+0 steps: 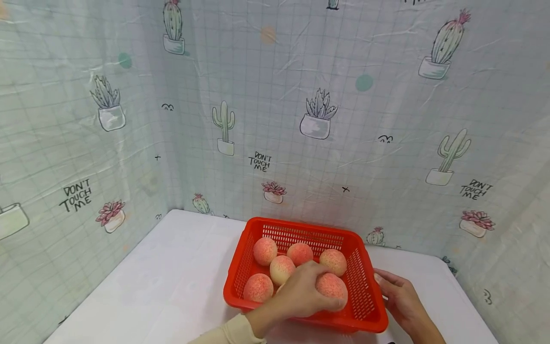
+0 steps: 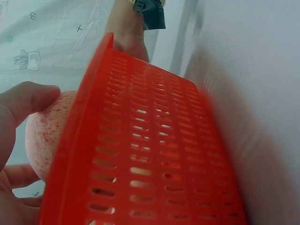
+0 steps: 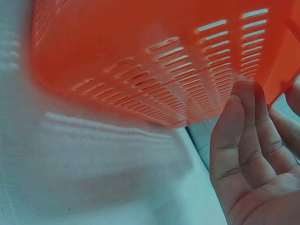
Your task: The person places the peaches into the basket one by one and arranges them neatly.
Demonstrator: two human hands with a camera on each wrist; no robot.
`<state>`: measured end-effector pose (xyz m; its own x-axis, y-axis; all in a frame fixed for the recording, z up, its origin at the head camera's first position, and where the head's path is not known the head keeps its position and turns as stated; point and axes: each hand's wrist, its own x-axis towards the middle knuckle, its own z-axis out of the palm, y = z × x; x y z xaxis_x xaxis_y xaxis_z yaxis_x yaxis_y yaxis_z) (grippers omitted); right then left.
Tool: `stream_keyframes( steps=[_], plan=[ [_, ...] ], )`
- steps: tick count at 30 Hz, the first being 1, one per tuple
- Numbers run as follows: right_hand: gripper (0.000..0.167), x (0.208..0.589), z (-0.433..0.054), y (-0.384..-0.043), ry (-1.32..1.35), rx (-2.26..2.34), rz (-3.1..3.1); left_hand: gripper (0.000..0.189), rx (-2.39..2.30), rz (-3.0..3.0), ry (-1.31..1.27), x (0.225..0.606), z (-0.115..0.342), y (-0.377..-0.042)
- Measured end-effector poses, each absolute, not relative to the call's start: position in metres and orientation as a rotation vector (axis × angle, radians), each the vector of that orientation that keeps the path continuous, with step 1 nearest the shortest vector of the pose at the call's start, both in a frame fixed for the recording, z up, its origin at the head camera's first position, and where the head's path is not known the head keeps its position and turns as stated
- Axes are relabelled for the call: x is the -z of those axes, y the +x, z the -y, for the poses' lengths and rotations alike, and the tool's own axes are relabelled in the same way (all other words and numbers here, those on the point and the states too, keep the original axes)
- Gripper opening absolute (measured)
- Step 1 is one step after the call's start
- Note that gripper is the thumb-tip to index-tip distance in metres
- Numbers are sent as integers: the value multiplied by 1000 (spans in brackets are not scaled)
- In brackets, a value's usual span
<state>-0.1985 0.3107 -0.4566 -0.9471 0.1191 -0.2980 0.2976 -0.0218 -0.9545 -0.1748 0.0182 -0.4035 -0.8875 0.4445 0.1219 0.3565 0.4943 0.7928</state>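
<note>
A red slotted plastic basket [image 1: 363, 286] stands on the white table with several round pink-and-yellow peaches inside. My left hand [image 1: 301, 292] reaches over the basket's front side and grips a peach [image 1: 333, 288] near the front right corner. In the left wrist view, thumb and fingers lie around that peach [image 2: 44, 136], partly hidden behind the basket wall [image 2: 84, 126]. At the right side, my right hand [image 1: 404, 301] holds the basket's rim. The right wrist view has its fingers [image 3: 253, 136] against the outer wall, under the rim, with the thumb mostly out of frame.
Other peaches lie in the basket, among them one at the back left [image 1: 265, 251] and one at the front left [image 1: 258, 287]. Behind the white table [image 1: 172, 277] hangs a cactus-printed cloth [image 1: 275, 95], which also covers the sides.
</note>
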Motion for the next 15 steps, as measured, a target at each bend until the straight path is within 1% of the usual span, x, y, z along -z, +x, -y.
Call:
stream_keyframes(
  steps=[5, 12, 15],
  plan=[
    [54, 457, -310, -198, 444, 2114, -2113, 56, -1376, -2626, 755, 406, -24, -177],
    [51, 457, -310, -198, 443, 2118, -2106, 63, -1351, -2638, 722, 408, -30, -178],
    [52, 458, -310, -198, 445, 2120, -2101, 59, -1314, -2681, 735, 409, -32, -179]
  ],
)
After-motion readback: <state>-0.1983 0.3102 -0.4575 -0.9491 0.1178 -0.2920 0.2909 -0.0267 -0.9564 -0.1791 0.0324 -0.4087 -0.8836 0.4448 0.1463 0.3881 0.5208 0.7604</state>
